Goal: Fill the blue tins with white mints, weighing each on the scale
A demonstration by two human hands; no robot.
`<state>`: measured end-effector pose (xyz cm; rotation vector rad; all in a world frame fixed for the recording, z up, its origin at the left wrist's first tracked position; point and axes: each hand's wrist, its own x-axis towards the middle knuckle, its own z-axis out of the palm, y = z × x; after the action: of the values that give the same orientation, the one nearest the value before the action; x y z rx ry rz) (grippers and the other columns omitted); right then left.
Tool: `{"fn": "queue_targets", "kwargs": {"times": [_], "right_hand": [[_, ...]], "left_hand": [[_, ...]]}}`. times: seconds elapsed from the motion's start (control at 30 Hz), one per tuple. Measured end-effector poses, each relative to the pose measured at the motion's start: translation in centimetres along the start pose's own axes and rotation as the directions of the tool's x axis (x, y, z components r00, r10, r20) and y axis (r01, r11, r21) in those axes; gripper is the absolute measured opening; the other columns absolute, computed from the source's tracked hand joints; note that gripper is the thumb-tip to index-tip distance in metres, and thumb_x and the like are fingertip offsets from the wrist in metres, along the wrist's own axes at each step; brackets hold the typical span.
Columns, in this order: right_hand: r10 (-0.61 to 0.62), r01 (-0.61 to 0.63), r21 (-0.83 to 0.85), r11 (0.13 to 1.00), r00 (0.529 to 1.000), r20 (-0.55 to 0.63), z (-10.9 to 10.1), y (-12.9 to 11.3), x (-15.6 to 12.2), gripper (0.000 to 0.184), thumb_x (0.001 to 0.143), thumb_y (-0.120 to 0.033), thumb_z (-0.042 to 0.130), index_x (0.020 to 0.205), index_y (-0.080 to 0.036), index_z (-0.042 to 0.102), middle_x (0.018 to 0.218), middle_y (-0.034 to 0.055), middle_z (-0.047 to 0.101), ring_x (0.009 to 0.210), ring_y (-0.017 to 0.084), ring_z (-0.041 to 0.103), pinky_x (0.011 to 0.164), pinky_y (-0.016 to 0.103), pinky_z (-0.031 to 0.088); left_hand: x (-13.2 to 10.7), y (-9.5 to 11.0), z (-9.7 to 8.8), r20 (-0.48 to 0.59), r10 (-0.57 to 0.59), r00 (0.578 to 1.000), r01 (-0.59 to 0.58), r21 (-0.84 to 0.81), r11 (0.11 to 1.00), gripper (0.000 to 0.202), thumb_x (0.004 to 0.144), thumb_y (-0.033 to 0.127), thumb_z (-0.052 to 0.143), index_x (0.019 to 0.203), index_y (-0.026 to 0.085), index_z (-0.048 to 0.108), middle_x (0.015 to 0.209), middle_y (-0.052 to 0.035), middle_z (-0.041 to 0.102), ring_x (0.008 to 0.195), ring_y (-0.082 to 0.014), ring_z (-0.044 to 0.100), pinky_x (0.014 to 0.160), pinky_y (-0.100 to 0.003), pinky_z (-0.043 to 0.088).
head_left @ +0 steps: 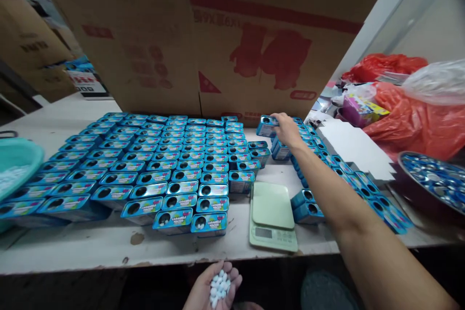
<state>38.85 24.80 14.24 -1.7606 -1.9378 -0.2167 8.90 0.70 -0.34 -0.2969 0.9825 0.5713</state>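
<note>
My left hand point(203, 288) is cupped palm-up below the table's front edge, holding a heap of small white candies point(220, 285). At the back of the table, my right hand point(287, 130) grips a blue candy tin point(266, 129) by its right end, near the cardboard. Rows of similar blue tins point(179, 201) stand left of centre, each with a round dark hole in the top; white pieces show in the two front ones. More tins point(308, 206) stand under and beside my right arm. A pale green kitchen scale point(273, 207) lies between the two groups.
Large cardboard boxes point(152, 34) form a wall behind the tins. At the left edge sits a turquoise basin point(27, 155) with white pieces inside. On the right are a dark bowl point(401, 186) of shiny blue-and-silver lids and red plastic bags point(410, 128). A round stool point(327, 290) is below the table.
</note>
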Motion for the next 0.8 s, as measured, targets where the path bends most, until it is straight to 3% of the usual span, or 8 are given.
{"fn": "queue_targets", "kwargs": {"times": [0.13,0.23,0.3,0.4,0.5,0.57,0.67,0.8], "right_hand": [[-0.024,0.016,0.052,0.999,0.987,0.159,6.0,-0.3,3.7,0.035,0.065,-0.007,0.059,0.099,-0.015,0.058,0.096,0.0075,0.058,0.087,0.021,0.054,0.076,0.031,0.042],[-0.057,0.032,0.104,0.994,0.968,0.245,7.7,-0.4,3.4,0.030,0.065,-0.009,0.061,0.095,-0.013,0.060,0.090,0.0059,0.062,0.081,0.018,0.057,0.071,0.027,0.044],[-0.071,0.039,0.127,0.991,0.963,0.260,6.2,0.2,2.2,0.030,0.071,-0.011,0.057,0.101,-0.013,0.058,0.095,0.0064,0.061,0.084,0.017,0.057,0.074,0.027,0.044],[-0.073,0.042,0.127,0.991,0.967,0.244,0.6,1.8,-1.9,0.031,0.078,-0.017,0.050,0.109,-0.015,0.053,0.107,0.0067,0.056,0.096,0.017,0.053,0.083,0.030,0.040],[-0.107,0.076,0.115,0.990,0.949,0.297,-6.0,3.1,-9.4,0.020,0.079,-0.026,0.051,0.097,-0.021,0.059,0.100,0.0027,0.058,0.097,0.016,0.051,0.086,0.029,0.038],[-0.177,0.152,0.094,0.984,0.900,0.399,-8.7,3.4,-15.1,0.019,0.078,-0.029,0.053,0.093,-0.021,0.061,0.092,0.0042,0.059,0.092,0.018,0.052,0.083,0.033,0.040],[-0.132,0.156,-0.023,0.987,0.900,0.415,-8.9,3.5,-22.2,0.026,0.073,-0.027,0.060,0.098,-0.022,0.059,0.094,0.0064,0.056,0.088,0.019,0.052,0.078,0.035,0.041],[-0.070,0.124,-0.213,0.969,0.966,0.247,-5.9,2.7,-25.9,0.022,0.074,-0.020,0.058,0.096,-0.023,0.058,0.106,0.0075,0.050,0.096,0.021,0.047,0.081,0.039,0.038]], "left_hand": [[-0.2,0.7,0.4,-0.071,0.060,0.996,-0.059,0.007,0.998,0.009,0.070,0.016,0.058,0.066,0.008,0.059,0.063,-0.0112,0.065,0.062,-0.0211,0.063,0.047,-0.024,0.050],[-0.1,1.0,0.2,-0.066,0.068,0.996,-0.067,0.017,0.998,0.009,0.069,0.016,0.059,0.069,0.007,0.059,0.065,-0.0116,0.066,0.063,-0.0211,0.063,0.049,-0.024,0.051],[0.1,1.1,0.0,-0.026,0.050,0.998,-0.049,0.024,0.999,0.010,0.068,0.016,0.060,0.072,0.007,0.059,0.068,-0.0116,0.066,0.067,-0.0213,0.063,0.052,-0.024,0.052],[0.4,1.0,-0.3,0.009,0.056,0.998,-0.057,0.060,0.997,0.010,0.069,0.015,0.059,0.076,0.008,0.059,0.071,-0.0113,0.066,0.071,-0.0219,0.063,0.053,-0.024,0.052],[0.8,0.6,-0.3,0.014,0.075,0.997,-0.076,0.090,0.993,0.007,0.071,0.013,0.056,0.077,0.010,0.058,0.071,-0.0099,0.066,0.072,-0.0217,0.063,0.054,-0.025,0.053],[0.9,0.2,-0.2,0.004,0.062,0.998,-0.062,0.116,0.991,0.006,0.072,0.013,0.054,0.077,0.010,0.057,0.070,-0.0092,0.066,0.070,-0.0212,0.064,0.053,-0.025,0.053],[1.0,-0.6,0.1,-0.006,0.027,1.000,-0.026,0.166,0.986,0.006,0.072,0.013,0.054,0.076,0.010,0.056,0.069,-0.0095,0.066,0.068,-0.0207,0.064,0.052,-0.025,0.052],[0.7,-1.6,0.5,0.036,0.005,0.999,-0.012,0.190,0.982,0.007,0.071,0.014,0.056,0.077,0.009,0.057,0.070,-0.0094,0.065,0.070,-0.0209,0.063,0.054,-0.025,0.053]]}}
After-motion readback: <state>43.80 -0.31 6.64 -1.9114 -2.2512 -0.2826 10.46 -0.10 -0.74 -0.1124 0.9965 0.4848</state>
